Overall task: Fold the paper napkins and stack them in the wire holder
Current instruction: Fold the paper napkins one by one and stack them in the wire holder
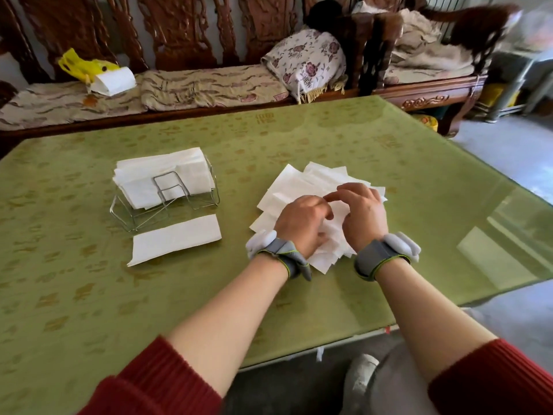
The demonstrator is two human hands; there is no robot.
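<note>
Pile (pixel 299 187): loose napkins, centre-right on the table (pixel 299 295), under both my hands. Left hand (pixel 302 223), right hand (pixel 363 217): fingers curled, pinching the top napkin (pixel 336 232) between them. Holder (pixel 167 202): well left, part-filled, with a folded napkin (pixel 176 239) just before it. Method: I free one sheet only, match edges, then crease.

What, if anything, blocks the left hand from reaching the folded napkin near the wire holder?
Probably reachable: only bare tablecloth lies between the left hand and folded napkin, though that hand grips the napkin pile.
</note>
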